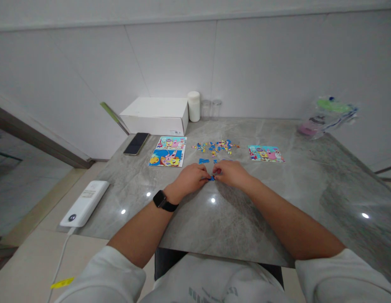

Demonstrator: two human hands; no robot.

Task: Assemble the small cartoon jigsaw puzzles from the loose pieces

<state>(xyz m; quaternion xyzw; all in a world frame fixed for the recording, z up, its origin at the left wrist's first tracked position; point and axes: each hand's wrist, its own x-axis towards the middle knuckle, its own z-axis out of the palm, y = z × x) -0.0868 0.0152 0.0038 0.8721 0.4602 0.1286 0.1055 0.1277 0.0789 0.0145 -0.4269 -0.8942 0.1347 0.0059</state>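
Small blue jigsaw puzzle pieces (212,178) lie between my two hands at the middle of the table. My left hand (194,176), with a black watch on its wrist, has its fingers closed on the pieces from the left. From the right, my right hand (229,172) pinches at the same pieces, its fingertips partly hiding them. Just beyond my hands lie a joined blue strip of pieces (203,161) and another blue piece (215,161). Farther back spreads a loose pile of colourful puzzle pieces (219,146).
Cartoon picture sheet (167,151) is left of the pile; a cartoon puzzle picture (266,154) lies right. A phone (136,144), white box (156,113), white bottle (194,106) and two clear glasses (216,110) stand behind. A power bank (85,203) and plastic bag (326,118) flank the table.
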